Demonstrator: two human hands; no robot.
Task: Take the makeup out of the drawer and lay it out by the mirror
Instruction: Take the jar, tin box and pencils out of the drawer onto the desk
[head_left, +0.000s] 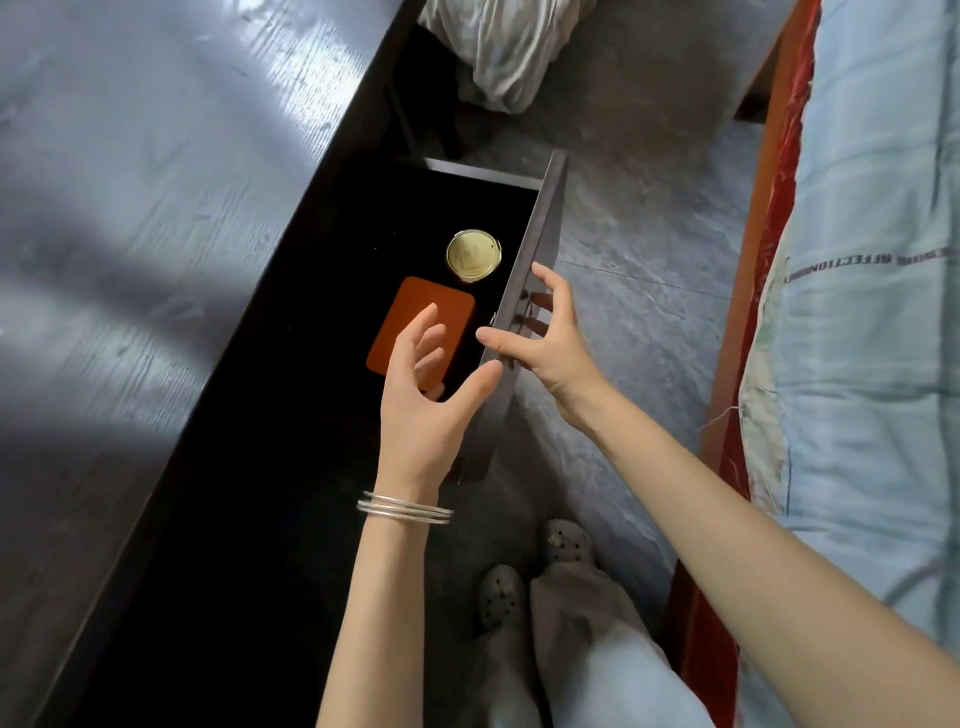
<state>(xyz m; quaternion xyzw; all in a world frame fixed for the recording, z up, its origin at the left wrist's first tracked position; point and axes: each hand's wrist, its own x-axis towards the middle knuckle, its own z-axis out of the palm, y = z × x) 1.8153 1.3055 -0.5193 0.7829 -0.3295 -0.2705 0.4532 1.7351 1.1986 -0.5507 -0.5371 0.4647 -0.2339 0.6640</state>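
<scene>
**Reaching into the open drawer: first pick**

Step in hand, as I judge it: lifting the first makeup item out of the drawer (540, 244), which is pulled out from under the dark wood-grain tabletop (156, 208).

Hands
- Left hand (423, 395): fingers spread wide and relaxed, holding nothing, hovering over the near end of the orange case (415, 312). Whether a fingertip touches the case I cannot tell.
- Right hand (550, 338): fingers loosely splayed at the drawer front, thumb across its top edge, fingers down the outer face near the handle. It grips nothing firmly that I can see.

Doing it well, in my judgement
- I would keep the right hand steadying the drawer front so the drawer does not slide while the left goes in.
- The case lies flat on the dark drawer floor; I would take it by its long edges, thumb on one side and fingers on the other, and lift it straight up past the front panel.
- The gold compact (472, 255) sits just beyond the case, close to it; I would avoid knocking it.

Count
- Orange rectangular case: 1, in drawer.
- Round gold compact: 1, in drawer.
- Bangles (405, 508) on left wrist: about 3.
- Mirror: none in view.
</scene>
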